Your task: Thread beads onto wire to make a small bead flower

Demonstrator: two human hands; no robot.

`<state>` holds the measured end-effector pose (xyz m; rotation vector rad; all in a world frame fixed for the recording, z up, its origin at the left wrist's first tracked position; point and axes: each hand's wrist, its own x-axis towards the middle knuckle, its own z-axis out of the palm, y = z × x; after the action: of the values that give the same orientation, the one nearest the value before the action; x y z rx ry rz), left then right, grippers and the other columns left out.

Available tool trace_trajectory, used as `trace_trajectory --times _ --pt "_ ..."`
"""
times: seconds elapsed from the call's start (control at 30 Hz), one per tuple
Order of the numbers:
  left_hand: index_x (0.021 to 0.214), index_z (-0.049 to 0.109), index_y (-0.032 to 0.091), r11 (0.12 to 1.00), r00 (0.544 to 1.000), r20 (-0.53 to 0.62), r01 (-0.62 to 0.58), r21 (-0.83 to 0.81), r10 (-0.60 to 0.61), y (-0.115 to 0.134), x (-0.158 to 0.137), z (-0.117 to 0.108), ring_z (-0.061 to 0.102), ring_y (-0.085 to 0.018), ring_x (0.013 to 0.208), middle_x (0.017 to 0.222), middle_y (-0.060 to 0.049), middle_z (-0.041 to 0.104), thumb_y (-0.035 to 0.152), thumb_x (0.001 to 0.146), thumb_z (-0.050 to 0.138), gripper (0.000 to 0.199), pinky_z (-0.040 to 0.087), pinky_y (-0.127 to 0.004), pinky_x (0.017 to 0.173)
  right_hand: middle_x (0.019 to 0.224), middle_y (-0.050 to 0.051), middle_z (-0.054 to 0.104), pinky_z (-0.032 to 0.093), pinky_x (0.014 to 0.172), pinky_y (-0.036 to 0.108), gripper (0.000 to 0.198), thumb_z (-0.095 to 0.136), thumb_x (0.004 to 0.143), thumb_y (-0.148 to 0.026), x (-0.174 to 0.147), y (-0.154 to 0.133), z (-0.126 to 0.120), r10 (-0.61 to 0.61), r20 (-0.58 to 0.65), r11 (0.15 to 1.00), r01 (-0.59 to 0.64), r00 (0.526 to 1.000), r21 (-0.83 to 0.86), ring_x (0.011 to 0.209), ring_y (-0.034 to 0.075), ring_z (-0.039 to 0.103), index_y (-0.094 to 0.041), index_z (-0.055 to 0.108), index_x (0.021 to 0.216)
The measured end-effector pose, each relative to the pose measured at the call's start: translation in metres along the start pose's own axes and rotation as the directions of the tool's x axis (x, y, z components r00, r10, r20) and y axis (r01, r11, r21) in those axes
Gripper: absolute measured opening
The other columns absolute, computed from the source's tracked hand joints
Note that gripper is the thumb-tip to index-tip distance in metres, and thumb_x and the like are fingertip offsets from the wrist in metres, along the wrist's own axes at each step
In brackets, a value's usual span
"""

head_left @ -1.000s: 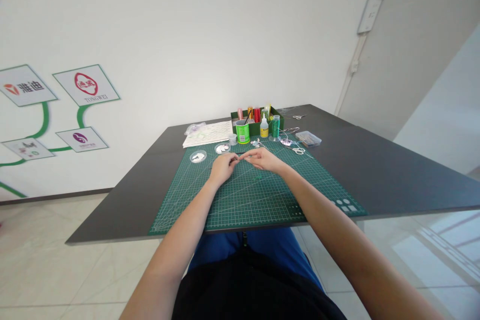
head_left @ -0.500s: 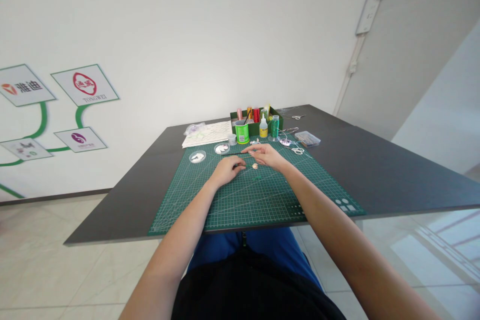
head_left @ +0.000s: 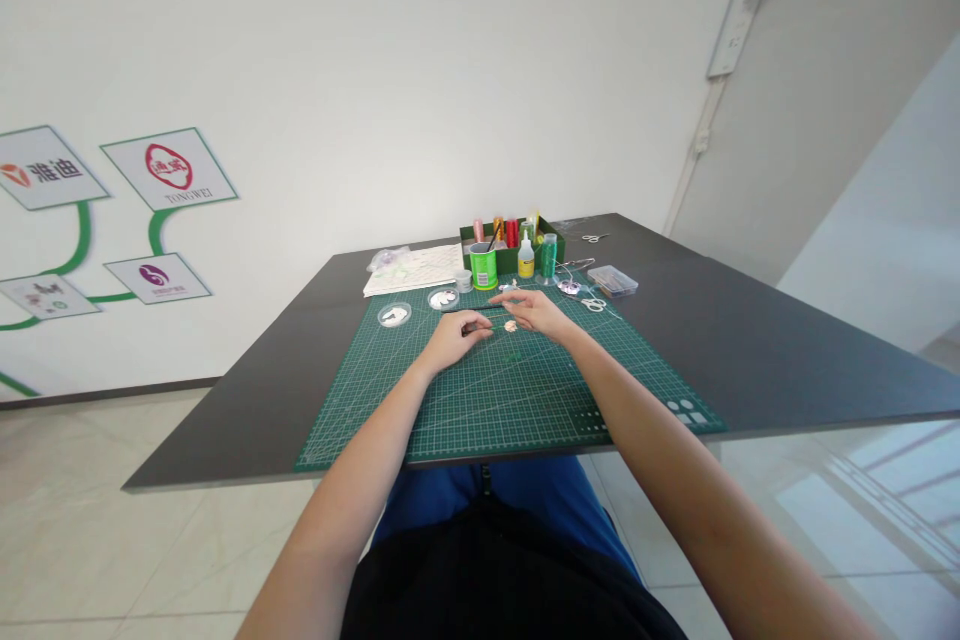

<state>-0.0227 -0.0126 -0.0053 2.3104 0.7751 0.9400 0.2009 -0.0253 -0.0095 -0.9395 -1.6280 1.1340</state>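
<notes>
Over the green cutting mat (head_left: 480,400), my left hand (head_left: 455,340) is closed, thumb and fingertips pinched together. A thin pale stem or wire (head_left: 500,317) seems to run from its fingertips toward the right. Opposite it, my right hand (head_left: 534,311) has its fingers drawn together and pointing left; whatever they hold is too small to make out. Just below the right fingers is a small pale flower-like piece (head_left: 511,326). Behind the hands a dark thin stick (head_left: 472,308) lies across the mat. A faint green patch (head_left: 513,356) shows nearer me.
Two clear dishes with white bits (head_left: 394,315) stand left. Behind are a green can (head_left: 484,268), glue bottle (head_left: 526,258), green thread spool (head_left: 549,257) and a box of spools (head_left: 512,232). Scissors (head_left: 593,304) and a plastic case (head_left: 613,281) lie right; white sheets (head_left: 412,270) lie back left.
My right fingers have shifted slightly right, away from the left hand. The left hand stays nearly in place. The whole view has tilted very slightly.
</notes>
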Motion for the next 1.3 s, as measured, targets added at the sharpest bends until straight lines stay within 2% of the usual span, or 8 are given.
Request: trace_trajectory --times 0.17,0.4,0.53,0.9,1.3 --pt "0.091 0.074 0.016 0.993 0.998 -0.051 0.039 -0.115 -0.045 -0.004 0.000 -0.001 0.056 -0.013 0.061 0.076 -0.003 0.072 0.039 0.084 0.071 0.023 0.045 -0.026 0.061 0.040 -0.012 0.031 0.014 0.039 0.022 0.050 0.062 0.086 -0.044 0.004 0.010 -0.001 0.050 0.001 0.998 -0.050 0.999 -0.038 0.036 0.007 0.023 -0.008 0.068 0.120" --pt "0.097 0.072 0.016 0.968 0.988 -0.140 0.035 -0.247 -0.071 -0.004 0.002 -0.001 0.068 -0.017 0.072 0.081 -0.005 0.073 0.036 0.085 0.069 0.024 0.053 -0.030 0.072 0.037 -0.012 0.033 0.019 0.038 0.021 0.047 0.060 0.086 -0.039 0.005 0.014 0.001 0.099 0.008 0.989 -0.097 0.995 -0.109 0.033 0.007 0.027 -0.007 0.067 0.119" --pt "0.098 0.071 0.016 0.968 0.977 -0.193 0.039 -0.246 -0.089 -0.004 0.002 -0.003 0.069 -0.018 0.075 0.081 -0.006 0.073 0.037 0.085 0.068 0.025 0.054 -0.031 0.073 0.037 -0.012 0.032 0.020 0.038 0.020 0.046 0.058 0.088 -0.036 0.003 0.011 0.003 0.122 0.052 0.984 -0.114 0.991 -0.141 0.034 0.007 0.026 -0.005 0.067 0.120" --pt "0.095 0.071 0.015 0.975 0.932 -0.336 0.062 -0.216 -0.134 -0.012 0.005 -0.006 0.065 -0.016 0.070 0.082 -0.005 0.072 0.032 0.084 0.068 0.020 0.051 -0.027 0.065 0.039 -0.012 0.032 0.019 0.038 0.020 0.044 0.057 0.087 -0.033 0.004 0.012 0.004 0.190 0.099 0.966 -0.168 0.977 -0.196 0.034 0.007 0.026 -0.004 0.067 0.120" --pt "0.086 0.063 0.018 0.984 0.911 -0.382 0.116 -0.133 -0.158 -0.014 0.004 -0.008 0.067 -0.015 0.070 0.078 -0.003 0.070 0.024 0.088 0.064 0.007 0.049 -0.026 0.067 0.041 -0.010 0.037 0.022 0.040 0.020 0.041 0.059 0.086 -0.032 0.004 0.013 0.002 0.186 0.115 0.954 -0.151 0.976 -0.260 0.036 0.007 0.031 -0.006 0.070 0.116"
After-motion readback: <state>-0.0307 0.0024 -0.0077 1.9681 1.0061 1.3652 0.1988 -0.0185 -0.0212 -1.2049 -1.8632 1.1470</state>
